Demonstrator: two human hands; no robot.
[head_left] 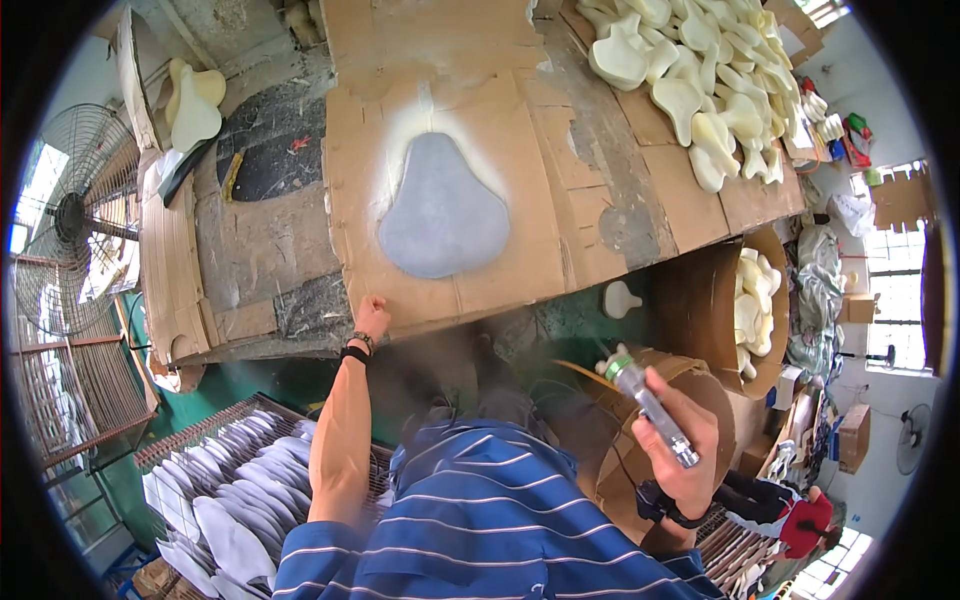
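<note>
In my right hand (680,440), out to the right and away from the table, is a metal spray gun (652,408) with a green ring near its nozzle end. My fingers wrap round its body, and a faint mist shows by the tip. My left hand (372,318) is closed in a loose fist at the table's front edge, and I see nothing in it. Just beyond it, a grey saddle-shaped pad (443,215) lies flat on the cardboard sheet (360,130). Pale overspray rings the pad's upper sides. Neither hand touches the pad.
Cream foam saddle shapes (700,60) pile up at the table's far right; more fill a cardboard drum (700,290) below. A rack of grey pads (235,490) stands at lower left. A large fan (75,215) is on the left. A person in red (805,522) is at lower right.
</note>
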